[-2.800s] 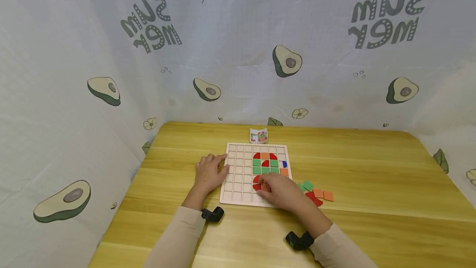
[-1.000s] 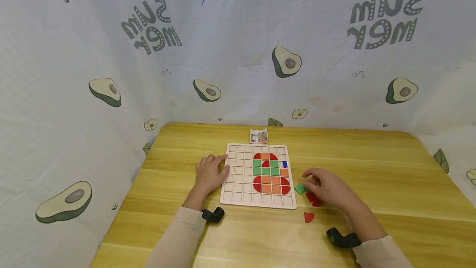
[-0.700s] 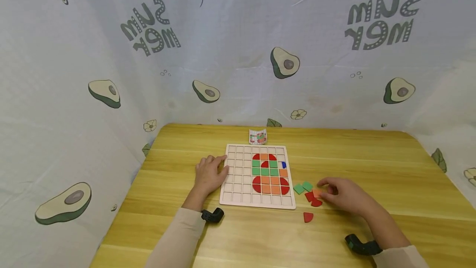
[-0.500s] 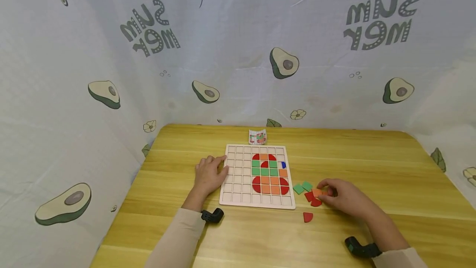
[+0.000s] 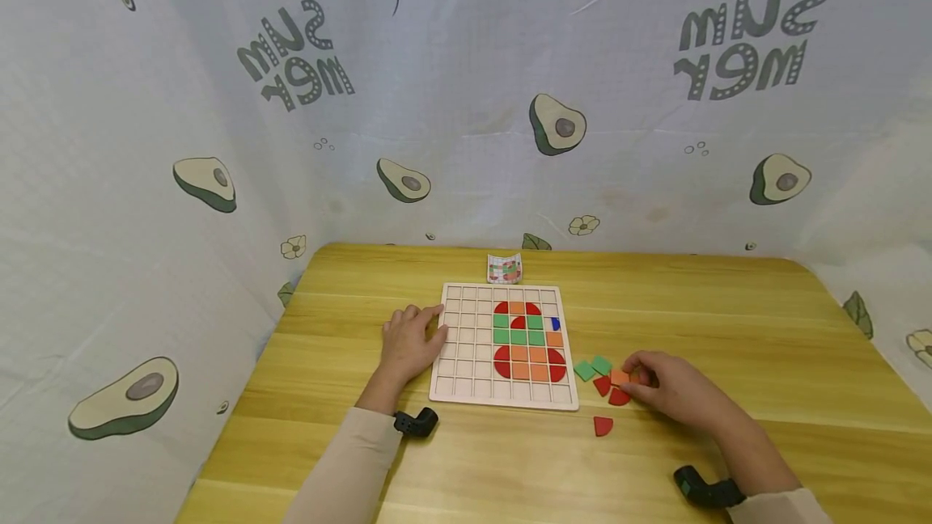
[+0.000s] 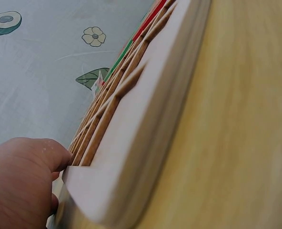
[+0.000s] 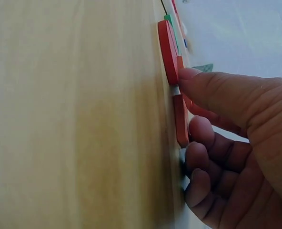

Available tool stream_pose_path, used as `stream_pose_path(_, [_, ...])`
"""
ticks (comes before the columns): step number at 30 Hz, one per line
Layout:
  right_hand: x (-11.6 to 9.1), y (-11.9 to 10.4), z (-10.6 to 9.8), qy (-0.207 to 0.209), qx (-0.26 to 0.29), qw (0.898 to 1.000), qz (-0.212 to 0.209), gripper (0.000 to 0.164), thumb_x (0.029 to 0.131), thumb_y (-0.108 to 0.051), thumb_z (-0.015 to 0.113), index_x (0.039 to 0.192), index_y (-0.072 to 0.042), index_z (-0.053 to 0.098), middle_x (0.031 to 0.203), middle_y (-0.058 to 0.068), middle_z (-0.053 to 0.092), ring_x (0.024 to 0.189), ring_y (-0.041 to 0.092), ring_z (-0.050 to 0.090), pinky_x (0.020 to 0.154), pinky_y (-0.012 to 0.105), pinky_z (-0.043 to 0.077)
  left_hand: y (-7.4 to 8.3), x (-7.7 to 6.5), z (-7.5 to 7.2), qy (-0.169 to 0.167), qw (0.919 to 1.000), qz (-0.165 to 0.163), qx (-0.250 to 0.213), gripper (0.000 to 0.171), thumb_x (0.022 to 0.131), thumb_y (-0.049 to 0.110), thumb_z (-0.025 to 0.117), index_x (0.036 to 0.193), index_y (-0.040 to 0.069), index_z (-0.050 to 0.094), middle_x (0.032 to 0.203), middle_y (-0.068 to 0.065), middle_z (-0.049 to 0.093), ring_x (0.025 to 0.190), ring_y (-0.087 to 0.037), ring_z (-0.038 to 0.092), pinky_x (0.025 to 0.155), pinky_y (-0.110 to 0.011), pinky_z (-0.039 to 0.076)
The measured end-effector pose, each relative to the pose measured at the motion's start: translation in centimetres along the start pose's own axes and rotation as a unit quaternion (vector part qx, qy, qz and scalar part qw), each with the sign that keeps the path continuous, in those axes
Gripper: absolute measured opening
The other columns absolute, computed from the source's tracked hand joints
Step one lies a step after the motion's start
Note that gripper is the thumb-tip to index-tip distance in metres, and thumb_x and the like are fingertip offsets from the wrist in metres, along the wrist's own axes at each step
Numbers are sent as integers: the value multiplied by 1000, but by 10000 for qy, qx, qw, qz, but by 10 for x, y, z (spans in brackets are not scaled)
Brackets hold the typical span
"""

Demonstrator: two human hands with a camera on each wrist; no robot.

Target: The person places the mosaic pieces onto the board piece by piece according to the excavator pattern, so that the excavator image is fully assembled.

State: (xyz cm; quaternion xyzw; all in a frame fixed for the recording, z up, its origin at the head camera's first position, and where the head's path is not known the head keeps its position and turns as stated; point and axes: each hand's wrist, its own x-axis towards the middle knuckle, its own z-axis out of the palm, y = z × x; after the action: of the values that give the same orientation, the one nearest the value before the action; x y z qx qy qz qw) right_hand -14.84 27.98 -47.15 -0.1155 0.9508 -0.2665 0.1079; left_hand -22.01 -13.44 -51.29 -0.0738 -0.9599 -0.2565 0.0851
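My left hand (image 5: 411, 344) rests beside the wooden grid board (image 5: 510, 404), thumb and fingers loosely spread at its left edge. In the left wrist view, the thumb (image 6: 43, 152) lies against the corner of the board's rim. My right hand (image 5: 673, 385) is low at a small pile right of the board, pinching an orange square tile (image 5: 620, 378) between thumb and fingers. Red quarter-round pieces (image 5: 619, 397) lie right beside it. In the right wrist view, the thumb tip touches the tile near a red piece (image 7: 167, 52); the other fingers curl behind.
Green square tiles (image 5: 586, 370) lie close to the board's right edge. A loose red quarter-round (image 5: 603, 426) is nearer me. Several red, green (image 5: 518, 336) and orange pieces and one blue piece (image 5: 556, 323) sit in the board's cells. A small pattern card (image 5: 505, 269) stands behind it.
My right hand has left the board, where more red and orange pieces now sit, and moved right to the pile. Lately the orange tile shifted and a red piece turned. The left hand stayed.
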Motion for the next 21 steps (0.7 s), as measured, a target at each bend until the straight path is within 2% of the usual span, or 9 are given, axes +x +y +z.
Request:
stream_pose_path(9, [8, -18, 1, 33, -53, 10000, -22, 25, 95, -32, 72, 110, -13, 67, 78, -3, 54, 66, 10, 46, 58, 24, 39, 0, 0, 0, -13, 10000, -2, 20, 43, 98, 41, 61, 138, 24, 66, 107, -5, 64, 93, -23, 48, 80, -39, 34])
stream_pose_path(21, [44, -62, 13, -242, -199, 9989, -362, 21, 97, -34, 70, 110, -17, 68, 74, -4, 54, 61, 11, 48, 56, 25, 40, -1, 1, -1, -52, 10000, -38, 17, 44, 98, 41, 61, 138, 24, 65, 109, -6, 64, 95, -24, 49, 83, -41, 36])
